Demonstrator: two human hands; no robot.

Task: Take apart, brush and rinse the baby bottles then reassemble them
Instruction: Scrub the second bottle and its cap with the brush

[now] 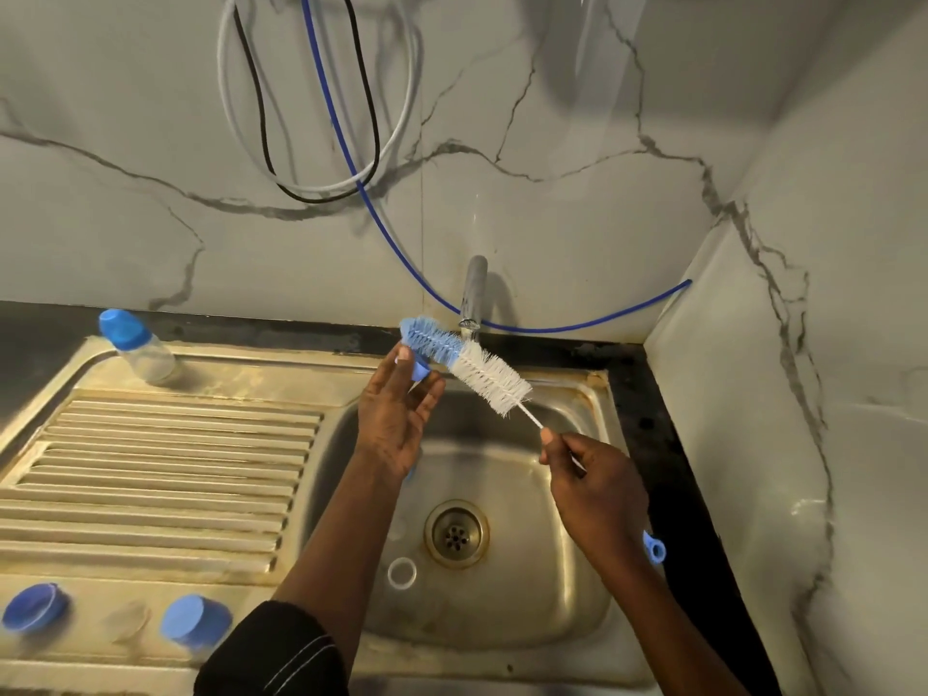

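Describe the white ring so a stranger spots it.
Look in the steel sink basin, at its round drain. The white ring lies flat just left of it, nearer the camera. Unlike the blue caps on the drainboard, it's an open white hoop.

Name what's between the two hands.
Head view: the bottle brush, white bristles and wire stem, between left hand pinching a small blue part and right hand pinching the stem.

One brush (484,374), one bottle (138,350), two blue caps (193,620), one ring (401,573).
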